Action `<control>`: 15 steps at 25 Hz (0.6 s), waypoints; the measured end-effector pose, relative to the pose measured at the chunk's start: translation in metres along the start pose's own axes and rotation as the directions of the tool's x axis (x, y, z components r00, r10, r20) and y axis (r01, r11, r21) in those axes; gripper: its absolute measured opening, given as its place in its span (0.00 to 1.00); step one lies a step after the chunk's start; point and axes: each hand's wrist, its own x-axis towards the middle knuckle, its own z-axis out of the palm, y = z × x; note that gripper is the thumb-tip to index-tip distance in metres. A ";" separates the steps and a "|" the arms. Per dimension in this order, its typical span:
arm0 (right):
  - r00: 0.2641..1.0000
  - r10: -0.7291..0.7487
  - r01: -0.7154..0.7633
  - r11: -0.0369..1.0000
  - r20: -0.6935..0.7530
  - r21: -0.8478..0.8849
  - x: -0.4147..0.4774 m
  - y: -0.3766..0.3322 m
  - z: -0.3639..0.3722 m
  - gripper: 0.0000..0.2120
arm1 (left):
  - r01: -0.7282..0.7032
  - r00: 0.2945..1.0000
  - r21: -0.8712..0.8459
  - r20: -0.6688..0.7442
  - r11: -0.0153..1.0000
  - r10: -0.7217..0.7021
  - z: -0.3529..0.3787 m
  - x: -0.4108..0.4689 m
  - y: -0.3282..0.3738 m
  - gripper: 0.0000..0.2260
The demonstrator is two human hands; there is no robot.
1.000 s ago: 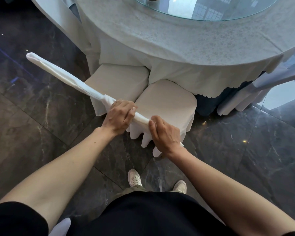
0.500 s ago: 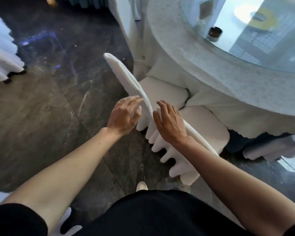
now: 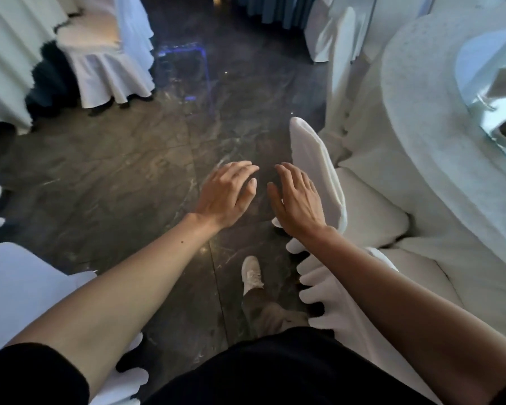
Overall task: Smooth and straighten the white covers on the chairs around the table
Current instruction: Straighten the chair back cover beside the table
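Dark marble floor [image 3: 105, 176] is showing beneath both hands: left hand [image 3: 225, 194] and right hand [image 3: 297, 200] are hovering open, gripping nothing. Just right, the white chair cover [image 3: 316, 159] is standing beside the tabletop [image 3: 415, 112]; flat palms stroking downward should probably work best.

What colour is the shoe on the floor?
White, seen best in the head view: the shoe on dark marble.

Dark marble floor [image 3: 105, 182], white sneaker [image 3: 252, 274], glass tabletop [image 3: 491, 68].
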 end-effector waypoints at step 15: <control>0.992 0.093 -0.090 0.995 -0.090 0.039 0.310 0.065 0.085 0.20 | -0.075 0.997 -0.001 0.025 0.997 0.075 0.032 0.290 -0.178 0.19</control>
